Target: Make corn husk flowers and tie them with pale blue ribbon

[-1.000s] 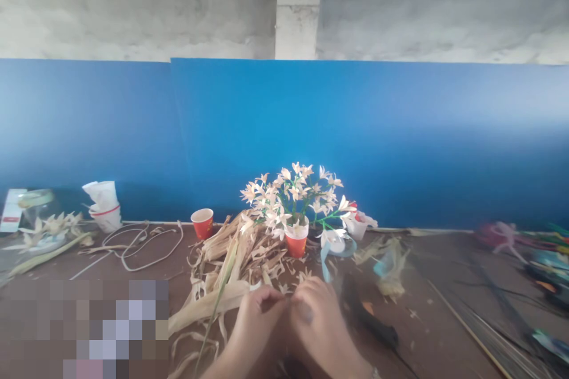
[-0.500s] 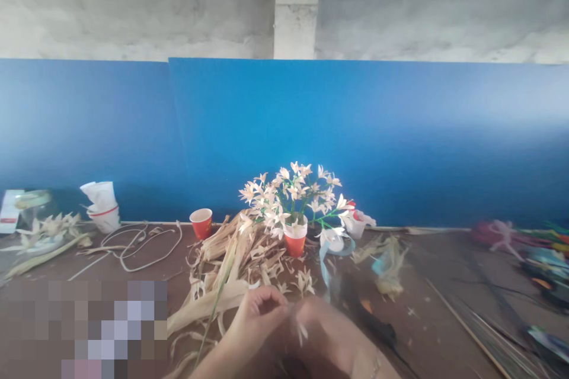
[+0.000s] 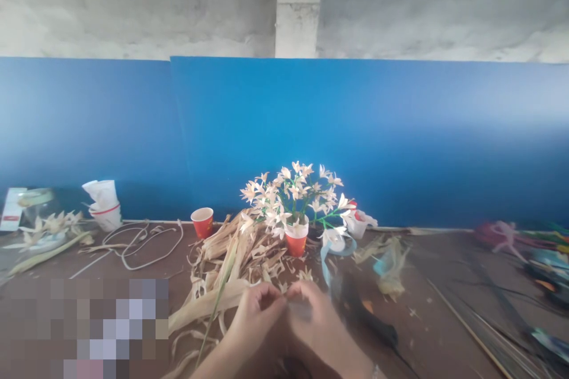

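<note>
We hold our left hand (image 3: 260, 311) and right hand (image 3: 315, 315) low over the brown desk (image 3: 415, 275), fingertips near each other. On each, thumb and fingers curl in to a narrow pinch, but blur hides the tips, so we cannot tell what, if anything, they grip. The loose pale flower (image 3: 305, 274) lies on the desk just beyond our right hand, partly covered by it. Behind that, a red cup (image 3: 296, 246) stands upright, with many white flowers (image 3: 297, 192) on green stems spreading above it. A heap of dry husks (image 3: 242, 249) lies to its left, and past the heap stands another red cup (image 3: 203, 227). Right of our hands we see a black tool (image 3: 376, 323) and a crumpled plastic bag (image 3: 392, 285).
</note>
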Tool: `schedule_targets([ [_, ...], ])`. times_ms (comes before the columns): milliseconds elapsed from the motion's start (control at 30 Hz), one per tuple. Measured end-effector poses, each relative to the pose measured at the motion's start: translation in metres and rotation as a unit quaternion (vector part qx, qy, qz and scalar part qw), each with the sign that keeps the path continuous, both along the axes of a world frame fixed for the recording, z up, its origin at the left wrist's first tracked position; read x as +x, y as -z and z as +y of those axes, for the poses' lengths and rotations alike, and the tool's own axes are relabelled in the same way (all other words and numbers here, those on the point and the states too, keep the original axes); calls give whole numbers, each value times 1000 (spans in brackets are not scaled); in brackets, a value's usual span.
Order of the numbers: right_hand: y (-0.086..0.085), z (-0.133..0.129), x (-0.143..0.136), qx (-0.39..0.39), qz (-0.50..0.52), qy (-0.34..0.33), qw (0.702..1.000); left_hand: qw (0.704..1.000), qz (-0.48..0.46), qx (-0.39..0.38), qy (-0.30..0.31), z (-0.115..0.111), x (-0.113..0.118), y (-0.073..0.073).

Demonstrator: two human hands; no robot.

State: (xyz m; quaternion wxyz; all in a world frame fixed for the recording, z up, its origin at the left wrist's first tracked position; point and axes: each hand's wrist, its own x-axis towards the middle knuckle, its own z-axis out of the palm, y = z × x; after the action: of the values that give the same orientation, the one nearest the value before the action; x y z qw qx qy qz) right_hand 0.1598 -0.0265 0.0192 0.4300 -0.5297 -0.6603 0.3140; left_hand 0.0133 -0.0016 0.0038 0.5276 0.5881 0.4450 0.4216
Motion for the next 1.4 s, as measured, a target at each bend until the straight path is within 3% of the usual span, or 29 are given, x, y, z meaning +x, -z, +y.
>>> schedule_targets([
  [100, 5, -2, -1, 120, -90, 3, 989, 1000, -2, 7, -8, 2, 1, 4],
  [200, 9, -1, 0, 178, -156, 27, 971, 1000, -22, 5, -9, 4, 2, 7],
  [433, 12, 2, 1, 242, -183, 56, 951, 995, -83, -62, 14, 7, 1, 12],
  [567, 11, 1, 0, 227, -186, 72, 953, 997, -67, -42, 3, 7, 0, 11],
  [667, 9, 3, -1, 153, -114, 64, 980, 997, -68, -32, -1, 6, -1, 6],
  [767, 7, 7, 1, -47, -7, 33, 998, 994, -98, -55, 16, 4, -1, 1],
  [867, 6, 12, 5, -221, 102, -22, 970, 989, -124, -72, 44, 0, -1, -4],
  [967, 7, 15, 7, -276, 186, -88, 939, 986, -139, -64, 68, -3, -1, -6],
  [1033, 6, 14, 6, -282, 180, -81, 939, 987, -133, -54, 69, -4, -1, -6],
  [1100, 2, 9, 3, -232, 124, -39, 964, 991, -114, -46, 57, -3, -1, -4],
  [1200, -2, 1, -2, -69, 22, 0, 997, 996, -81, -40, 28, -1, -1, 0],
  [1300, 1, -3, -3, 86, -57, 8, 995, 997, -60, -39, 15, 1, 0, 5],
  [1400, 7, -1, -1, 148, -107, 28, 983, 998, -57, -34, 20, 4, 0, 9],
])
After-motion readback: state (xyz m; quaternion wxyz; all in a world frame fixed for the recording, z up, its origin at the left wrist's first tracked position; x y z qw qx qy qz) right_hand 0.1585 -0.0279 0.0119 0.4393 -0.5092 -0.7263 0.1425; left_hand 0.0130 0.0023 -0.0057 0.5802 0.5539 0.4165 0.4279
